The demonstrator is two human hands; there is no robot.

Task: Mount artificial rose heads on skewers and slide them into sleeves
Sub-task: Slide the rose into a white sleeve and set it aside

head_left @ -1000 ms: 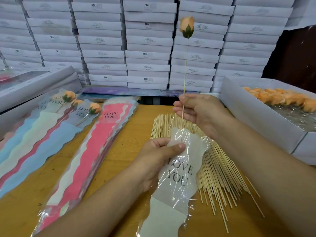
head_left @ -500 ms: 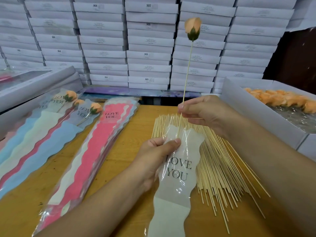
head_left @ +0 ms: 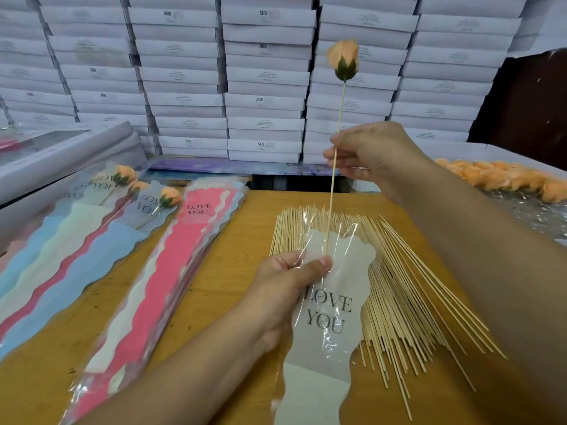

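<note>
Over the bench [head_left: 251,228], right hand [head_left: 372,154] is pinching an upright skewer [head_left: 334,167], rose [head_left: 343,59] up; left hand [head_left: 285,286] is gripping the sleeve [head_left: 331,317], hiding the tip.

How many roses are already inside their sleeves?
3, side by side at the table's left: far-left rose, middle rose partly covered, and right rose. More may be hidden underneath.

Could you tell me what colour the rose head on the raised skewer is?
Peach-orange rose head, best seen in the head view.
</note>
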